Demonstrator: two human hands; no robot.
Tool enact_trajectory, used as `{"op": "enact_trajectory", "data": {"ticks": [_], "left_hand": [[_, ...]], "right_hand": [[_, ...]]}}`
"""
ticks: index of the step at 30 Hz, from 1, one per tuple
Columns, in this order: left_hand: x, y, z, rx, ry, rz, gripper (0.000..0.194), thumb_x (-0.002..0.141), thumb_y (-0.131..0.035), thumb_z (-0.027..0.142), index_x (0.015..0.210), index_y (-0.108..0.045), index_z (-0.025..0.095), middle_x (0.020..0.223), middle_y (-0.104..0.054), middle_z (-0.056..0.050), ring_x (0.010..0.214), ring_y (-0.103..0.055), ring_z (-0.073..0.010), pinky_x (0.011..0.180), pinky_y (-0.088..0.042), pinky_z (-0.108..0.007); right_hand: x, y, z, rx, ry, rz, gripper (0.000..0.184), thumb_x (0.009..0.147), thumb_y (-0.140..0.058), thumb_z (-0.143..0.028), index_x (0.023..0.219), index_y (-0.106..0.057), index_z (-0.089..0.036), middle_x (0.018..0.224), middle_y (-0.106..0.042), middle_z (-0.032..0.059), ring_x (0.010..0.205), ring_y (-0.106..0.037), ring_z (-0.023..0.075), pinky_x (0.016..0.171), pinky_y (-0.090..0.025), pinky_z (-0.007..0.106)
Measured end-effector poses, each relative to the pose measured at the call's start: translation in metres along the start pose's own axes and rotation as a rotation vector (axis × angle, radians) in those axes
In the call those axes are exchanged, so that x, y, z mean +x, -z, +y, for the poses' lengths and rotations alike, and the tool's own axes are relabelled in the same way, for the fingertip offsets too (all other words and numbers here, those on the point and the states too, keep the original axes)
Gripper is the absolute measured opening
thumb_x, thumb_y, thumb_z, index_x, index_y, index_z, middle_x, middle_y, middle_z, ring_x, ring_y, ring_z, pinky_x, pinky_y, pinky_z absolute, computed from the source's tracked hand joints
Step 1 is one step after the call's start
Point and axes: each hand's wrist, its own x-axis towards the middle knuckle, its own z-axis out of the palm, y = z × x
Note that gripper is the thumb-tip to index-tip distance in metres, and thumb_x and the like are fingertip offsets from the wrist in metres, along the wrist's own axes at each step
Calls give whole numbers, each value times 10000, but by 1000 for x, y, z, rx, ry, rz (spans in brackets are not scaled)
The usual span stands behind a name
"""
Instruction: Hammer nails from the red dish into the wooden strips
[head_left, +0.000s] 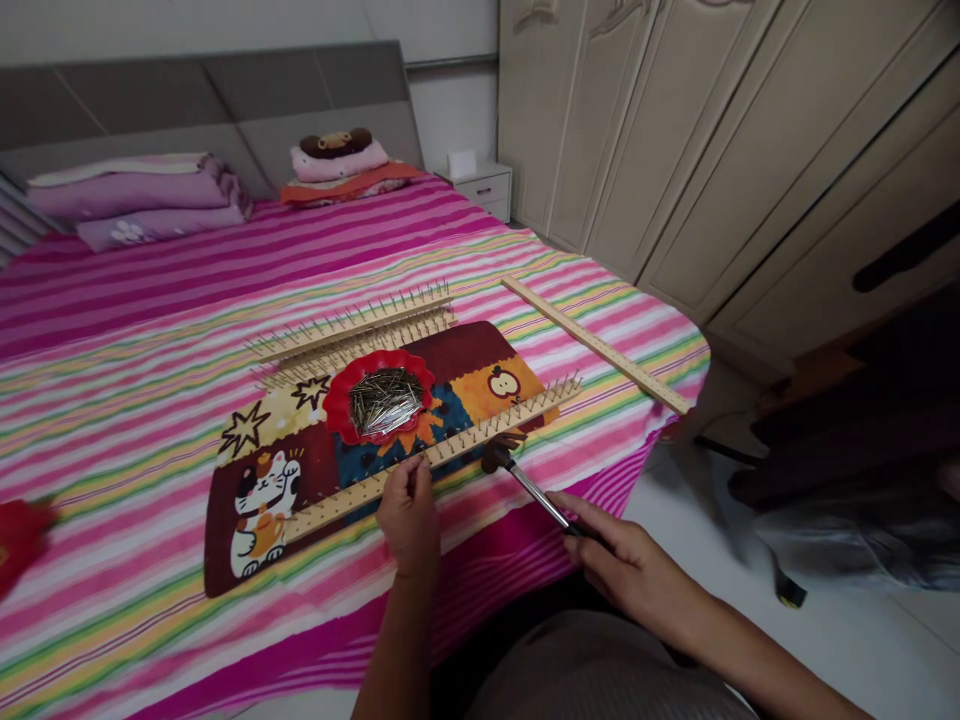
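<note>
My right hand (626,562) is closed around the black grip of a hammer (534,488). The hammer has a silver shaft, and its dark head is close to the near edge of a pale wooden strip (341,500). Nails stand in a row along the strip's right part, and small holes dot its left part. At the strip's middle, my left hand (411,512) is closed in a pinch; whatever its fingertips hold is too small to make out. Just beyond lies a red scalloped bowl (339,400) full of loose metal nails (386,402).
A patterned mat (457,348) lies beneath the strip and bowl on a striped bedspread (135,400). Nail-studded strips (352,330) lie behind the bowl. Another wooden strip (600,345) rests at the right. Something red (19,540) shows at the left edge. Wardrobes (637,130) stand beyond.
</note>
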Motion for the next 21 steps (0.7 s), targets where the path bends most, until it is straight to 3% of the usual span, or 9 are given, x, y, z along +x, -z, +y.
{"op": "enact_trajectory", "data": {"ticks": [5,9,14,17,21], "left_hand": [[-1,-1,4,93,-91,-8,196,791,-536,362,824,-666,219,864,-680,-45,855,-616,-184,841,-462,-318],[-2,-1,4,127,-120,-23,182,796,-524,345,809,-660,224,852,-673,-45,842,-612,-184,822,-463,-316],[-3,-2,-2,117,-152,-11,187,798,-515,346,816,-659,228,832,-675,-39,822,-616,-184,802,-464,-316],[-4,-2,-5,120,-178,-9,190,802,-510,333,834,-661,222,860,-681,-50,832,-615,-186,802,-460,-318],[-3,-2,-6,154,-178,-26,172,803,-511,299,836,-658,217,825,-669,-52,794,-603,-182,760,-455,-304]], "right_hand": [[1,-4,-8,-17,21,-43,499,875,-500,-297,1355,-527,-162,525,-393,-66,454,-321,98,420,-289,199],[8,-11,-16,-52,102,-55,457,901,-455,-271,1341,-538,-179,553,-419,-55,465,-341,99,425,-325,192],[22,-22,-31,-183,275,-98,444,912,-432,-223,1346,-528,-226,788,-620,4,675,-548,141,653,-489,243],[29,-28,-38,-247,348,-111,457,926,-414,-209,1376,-486,-241,904,-669,22,759,-600,159,786,-507,290],[33,-32,-39,-288,389,-153,460,910,-415,-157,1350,-513,-247,990,-696,38,840,-634,181,836,-506,312]]}}
